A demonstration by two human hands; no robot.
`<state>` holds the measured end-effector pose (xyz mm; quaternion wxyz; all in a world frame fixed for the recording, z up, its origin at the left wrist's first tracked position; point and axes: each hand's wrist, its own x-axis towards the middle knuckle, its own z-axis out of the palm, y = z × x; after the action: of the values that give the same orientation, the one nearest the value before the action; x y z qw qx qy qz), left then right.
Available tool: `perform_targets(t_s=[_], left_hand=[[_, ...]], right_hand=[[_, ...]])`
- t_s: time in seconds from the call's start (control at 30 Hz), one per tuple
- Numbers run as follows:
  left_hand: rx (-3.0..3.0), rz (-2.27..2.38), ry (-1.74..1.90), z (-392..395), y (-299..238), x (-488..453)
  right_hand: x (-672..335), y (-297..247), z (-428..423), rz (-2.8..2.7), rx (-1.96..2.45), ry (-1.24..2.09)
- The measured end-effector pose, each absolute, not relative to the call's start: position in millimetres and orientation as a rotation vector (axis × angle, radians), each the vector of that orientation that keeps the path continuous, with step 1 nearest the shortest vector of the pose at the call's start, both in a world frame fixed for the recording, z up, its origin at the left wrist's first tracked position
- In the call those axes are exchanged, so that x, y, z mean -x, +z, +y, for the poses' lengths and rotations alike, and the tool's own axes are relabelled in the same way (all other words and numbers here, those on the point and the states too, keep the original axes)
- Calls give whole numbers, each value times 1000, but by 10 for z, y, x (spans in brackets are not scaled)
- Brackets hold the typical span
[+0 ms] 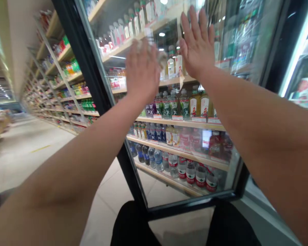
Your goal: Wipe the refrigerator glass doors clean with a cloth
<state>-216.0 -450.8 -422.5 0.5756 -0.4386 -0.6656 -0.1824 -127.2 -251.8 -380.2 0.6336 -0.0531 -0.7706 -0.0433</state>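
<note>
Both my arms reach up to a glass cooler door with a black frame, which stands swung out into the aisle. My right hand lies flat against the glass near its top, fingers stretched upward and apart, holding nothing. My left hand is raised beside it, a little lower and to the left. Its fingers are smeared by motion, and a pale blurred patch that I cannot make out sits at the fingertips. Through the glass I see wooden shelves with several rows of drink bottles.
Long store shelves with packaged goods run down the left side of a tiled aisle. At the right edge is a lit cooler compartment. My dark-trousered legs are right below the door's bottom rail.
</note>
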Motion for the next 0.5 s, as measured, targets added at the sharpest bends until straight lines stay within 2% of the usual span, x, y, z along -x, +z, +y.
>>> perform_targets(t_s=[0.07, 0.13, 0.3, 0.4, 0.5], left_hand=[[1336, -1530, -213, -4367, -4353, 2075], [1391, -1526, -147, -4304, -4231, 2055], [690, -1654, -530, -4293, -3526, 2186], [721, -1603, -558, -4210, -3703, 2170], [1252, -1515, -332, -4206, -4107, 2081]], right_hand=[[1290, -3800, -2520, -1771, 132, -118], [1320, -3793, -2509, -1768, 144, -102], [1314, -3800, -2517, -1774, 154, -124], [1237, -3831, -2555, -1782, 150, -205], [1169, -3861, -2583, -1766, 138, -271]])
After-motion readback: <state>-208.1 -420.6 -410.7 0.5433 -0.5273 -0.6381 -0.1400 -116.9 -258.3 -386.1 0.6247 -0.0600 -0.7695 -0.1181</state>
